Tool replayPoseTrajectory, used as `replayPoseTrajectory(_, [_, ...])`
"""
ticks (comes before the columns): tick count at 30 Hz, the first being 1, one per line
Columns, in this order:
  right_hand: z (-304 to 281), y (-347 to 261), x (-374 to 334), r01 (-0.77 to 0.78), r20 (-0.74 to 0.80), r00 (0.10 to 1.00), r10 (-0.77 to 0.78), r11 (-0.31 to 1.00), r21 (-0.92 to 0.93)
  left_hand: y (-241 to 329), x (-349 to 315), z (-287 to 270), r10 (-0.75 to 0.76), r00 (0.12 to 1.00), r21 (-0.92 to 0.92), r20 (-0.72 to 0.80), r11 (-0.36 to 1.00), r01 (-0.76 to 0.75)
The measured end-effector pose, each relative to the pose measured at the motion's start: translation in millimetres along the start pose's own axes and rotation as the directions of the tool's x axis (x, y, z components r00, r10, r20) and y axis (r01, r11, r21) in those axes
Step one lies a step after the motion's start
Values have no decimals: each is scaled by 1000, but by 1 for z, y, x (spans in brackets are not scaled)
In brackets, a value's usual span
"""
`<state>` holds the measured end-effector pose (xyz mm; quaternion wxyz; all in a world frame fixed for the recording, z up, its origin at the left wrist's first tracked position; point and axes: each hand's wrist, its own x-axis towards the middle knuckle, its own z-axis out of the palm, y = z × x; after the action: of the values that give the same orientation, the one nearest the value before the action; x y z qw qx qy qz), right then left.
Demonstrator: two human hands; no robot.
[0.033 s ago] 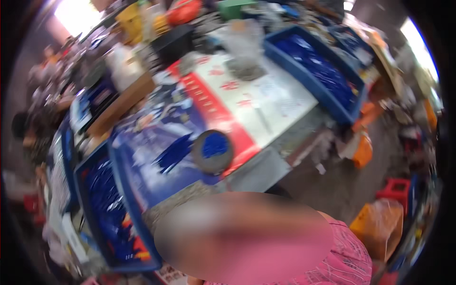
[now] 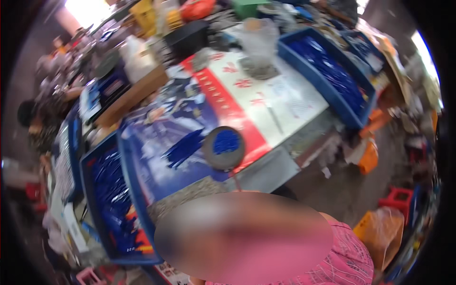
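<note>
A large blurred oval patch [image 2: 244, 237] covers the lower middle, over the pink patterned clothing [image 2: 350, 251]. Skin-coloured smears show inside it, but my hands and fingers cannot be made out, nor anything they hold. Just above the patch's top edge a thin reddish stick [image 2: 236, 182] slants up toward a round grey-brown dish [image 2: 212, 160]. Inside the dish is a small heap of blue pieces [image 2: 226, 142]. To its left, a loose bunch of slim dark-blue pieces [image 2: 185, 148] lies on the purple printed sheet [image 2: 156, 178].
Blue trays holding shiny dark-blue pieces stand at the left [image 2: 131, 187] and far right [image 2: 304, 62] of the table. A cardboard box [image 2: 135, 95], a black bin [image 2: 187, 39] and a clear bag [image 2: 259, 42] sit behind. On the floor at right are a red stool [image 2: 398, 202] and an orange bag [image 2: 377, 232].
The whole scene has slid slightly to the right in the picture as the view turned. The table's things keep their places relative to each other. More of the reddish stick shows.
</note>
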<state>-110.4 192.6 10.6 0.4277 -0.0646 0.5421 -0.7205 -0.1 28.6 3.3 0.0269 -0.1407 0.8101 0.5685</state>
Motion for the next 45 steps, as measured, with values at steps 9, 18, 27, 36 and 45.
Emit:
replayPoseTrajectory(9, [-46, -15, 35, 307, -190, 873, -448, 810, -500, 2, -12, -12, -288, 957, -550, 49, 791, 266])
replayPoseTrajectory(18, [-65, -27, 88, 215, 121, 853, -508, 131, -968, -5, -12, -26, -344, 933, -787, 110, 543, 293])
replayPoseTrajectory(27, [-54, -25, 111, 48, 86, 932, -353, -115, -992, -11, -15, -28, -372, 920, -775, 128, 541, 326])
replayPoseTrajectory(36, [-52, -39, 101, 164, 174, 893, -416, -61, -985, -17, -14, -30, -329, 935, -801, 128, 522, 294])
replayPoseTrajectory(45, [-11, -31, 50, 20, 44, 999, -16, 995, -95, -15, -8, -26, -347, 925, -789, 156, 520, 328])
